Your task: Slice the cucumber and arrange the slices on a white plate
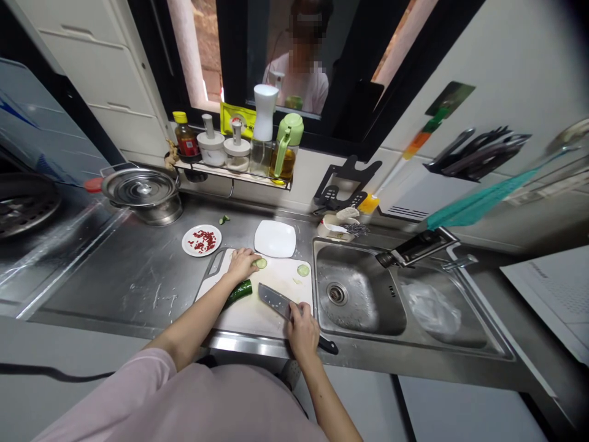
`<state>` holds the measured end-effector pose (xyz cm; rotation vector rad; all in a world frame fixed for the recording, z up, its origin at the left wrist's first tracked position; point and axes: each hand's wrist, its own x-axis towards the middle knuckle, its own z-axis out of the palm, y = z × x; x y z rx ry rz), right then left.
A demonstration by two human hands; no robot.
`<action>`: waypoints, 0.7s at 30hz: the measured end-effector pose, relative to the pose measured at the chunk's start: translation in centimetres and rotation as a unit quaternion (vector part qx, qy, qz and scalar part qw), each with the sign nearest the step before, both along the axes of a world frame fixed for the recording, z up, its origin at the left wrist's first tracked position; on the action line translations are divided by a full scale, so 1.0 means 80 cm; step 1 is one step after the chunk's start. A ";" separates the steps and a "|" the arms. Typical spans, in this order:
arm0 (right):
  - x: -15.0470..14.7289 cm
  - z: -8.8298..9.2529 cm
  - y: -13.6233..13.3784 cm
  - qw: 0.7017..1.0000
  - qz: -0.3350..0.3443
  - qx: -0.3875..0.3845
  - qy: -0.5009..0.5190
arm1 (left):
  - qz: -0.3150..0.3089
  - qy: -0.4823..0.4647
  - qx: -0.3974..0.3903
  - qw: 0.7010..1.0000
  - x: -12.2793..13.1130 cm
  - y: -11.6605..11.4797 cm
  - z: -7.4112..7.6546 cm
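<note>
In the slicing step, the right hand [302,331] grips the knife [276,301] on the board [257,316], the left hand [242,264] seems to pinch a slice [261,263] at its far edge, and the cucumber [240,291] needs holding before another cut.

The cucumber [239,292] is dark green. The cutting board [257,316] and the square plate [275,238] are white. The round plate [184,240] is white and carries red chili pieces [205,240]. The knife [275,299] has a grey blade and a black handle.
</note>
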<state>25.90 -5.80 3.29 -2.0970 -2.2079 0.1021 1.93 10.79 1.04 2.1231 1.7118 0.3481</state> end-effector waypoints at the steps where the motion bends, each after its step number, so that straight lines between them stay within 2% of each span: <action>1: 0.000 0.000 0.000 1.000 -0.001 -0.002 0.002 | 0.003 0.000 0.002 1.000 -0.001 0.000 -0.003; 6: -0.002 0.002 0.002 1.000 -0.006 -0.015 0.009 | 0.014 -0.013 -0.001 1.000 -0.001 0.004 -0.009; 13: -0.004 0.010 0.004 1.000 -0.005 -0.026 0.015 | 0.017 -0.022 -0.007 1.000 0.001 0.007 -0.004; 15: -0.003 0.010 0.004 0.999 -0.007 -0.032 0.020 | 0.036 -0.040 -0.002 0.999 0.000 0.004 -0.003; 18: -0.003 0.008 0.004 0.999 -0.018 -0.033 0.035 | 0.142 -0.132 0.022 0.981 -0.005 -0.005 -0.004; 19: -0.003 0.007 0.004 0.998 -0.024 -0.033 0.043 | 0.198 -0.184 0.036 0.962 -0.008 -0.009 -0.005; 21: -0.003 0.006 0.006 0.996 -0.040 -0.037 0.067 | 0.310 -0.304 0.076 0.898 -0.017 -0.019 -0.004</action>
